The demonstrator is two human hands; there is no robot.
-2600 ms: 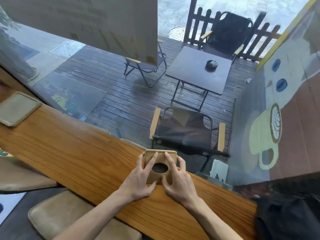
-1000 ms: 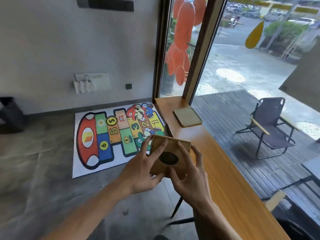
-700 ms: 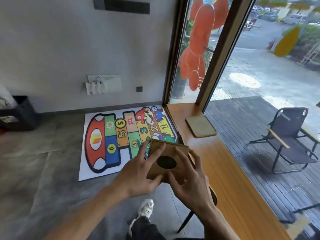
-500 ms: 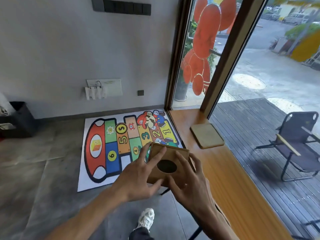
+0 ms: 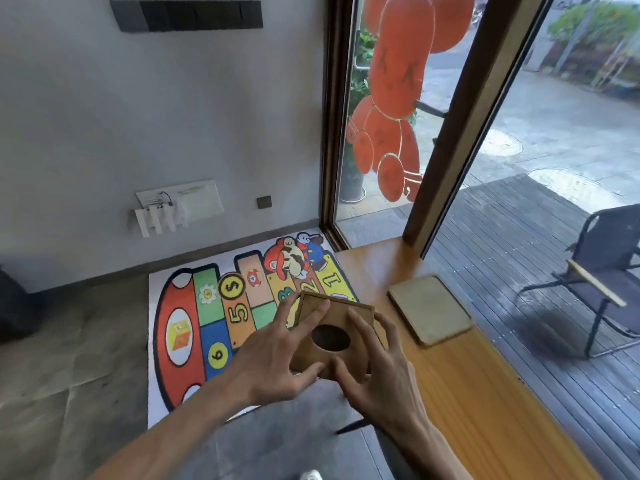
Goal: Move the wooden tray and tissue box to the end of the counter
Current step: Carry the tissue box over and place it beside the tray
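Observation:
A square wooden tissue box (image 5: 337, 322) with a dark oval hole in its top is held in the air, beside the counter's left edge. My left hand (image 5: 273, 358) grips its left side and my right hand (image 5: 377, 379) grips its right and near side. The flat wooden tray (image 5: 429, 308) lies on the long wooden counter (image 5: 467, 382), towards the far end by the window frame, ahead and to the right of the box.
A colourful hopscotch floor mat (image 5: 221, 317) lies on the grey floor left of the counter. A window with red balloon decals (image 5: 394, 98) runs along the counter's right side. A dark folding chair (image 5: 602, 271) stands on the deck outside. The counter ends at a wooden frame post (image 5: 457, 126).
Both hands lifted the tissue box off the counter and carried it along towards the far end. The view turned left; the tray is now closer.

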